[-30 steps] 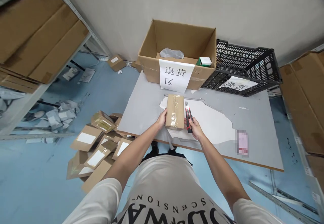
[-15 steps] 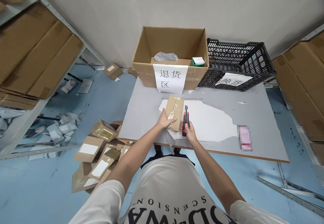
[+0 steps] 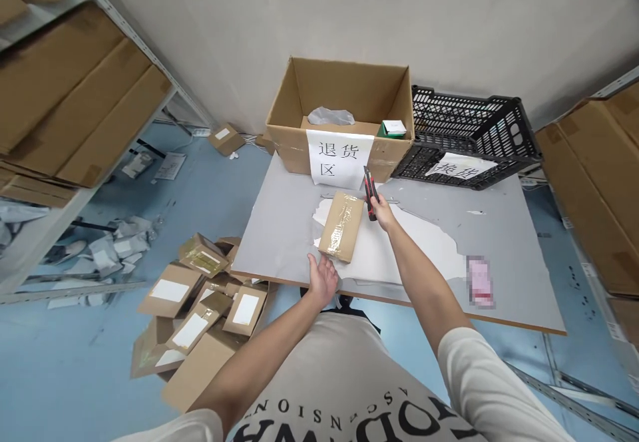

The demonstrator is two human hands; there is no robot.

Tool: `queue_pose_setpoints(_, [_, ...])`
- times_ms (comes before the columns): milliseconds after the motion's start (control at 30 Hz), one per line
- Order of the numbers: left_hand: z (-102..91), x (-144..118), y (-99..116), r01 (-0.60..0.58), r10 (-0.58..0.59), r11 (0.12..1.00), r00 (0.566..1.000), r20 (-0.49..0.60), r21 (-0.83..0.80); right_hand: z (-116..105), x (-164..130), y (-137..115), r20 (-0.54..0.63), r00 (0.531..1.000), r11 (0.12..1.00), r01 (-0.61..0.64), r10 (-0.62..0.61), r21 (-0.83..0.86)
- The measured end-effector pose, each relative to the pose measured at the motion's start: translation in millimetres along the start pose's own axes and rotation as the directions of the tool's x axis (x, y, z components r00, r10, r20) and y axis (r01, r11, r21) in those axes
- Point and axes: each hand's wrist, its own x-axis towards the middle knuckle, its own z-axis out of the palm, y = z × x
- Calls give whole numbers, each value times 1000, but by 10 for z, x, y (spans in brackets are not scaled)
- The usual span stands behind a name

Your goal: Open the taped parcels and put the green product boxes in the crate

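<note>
A small brown cardboard box (image 3: 344, 225), sealed with shiny clear tape, lies on the white paper (image 3: 414, 245) over the grey table. My left hand (image 3: 323, 279) is open, fingers apart, just below the box's near end at the table's front edge; I cannot tell whether a fingertip touches it. My right hand (image 3: 382, 212) is closed around a red and black utility knife (image 3: 370, 192). The knife points away from me, just right of the box's far end, its tip in front of the large carton's sign.
A large open carton (image 3: 292, 152) with a paper sign stands at the table's back, holding a grey bag and a green box. Beside it is a black plastic crate (image 3: 469, 172). A blurred pink item (image 3: 480, 282) lies right. Small boxes (image 3: 200, 315) are heaped on the floor at left.
My left hand has let go of the box and drawn back toward me. My right hand has moved the utility knife forward, away from me. The box now rests on the table.
</note>
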Motion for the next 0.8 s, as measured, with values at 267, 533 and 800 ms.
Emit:
queue_pose_setpoints(267, [112, -31, 96, 26, -20, 994, 998, 61, -103, 1, 144, -62, 131, 990, 997, -58, 51, 49])
queue_pose_setpoints(533, [-116, 116, 466, -20, 13, 997, 997, 76, 81, -305, -605, -118, 3, 1000, 995, -17, 17, 98])
queue_pose_setpoints(800, [-375, 688, 1156, -78, 108, 842, 994, -26, 535, 50, -1387, 128, -103, 992, 956, -46, 79, 288])
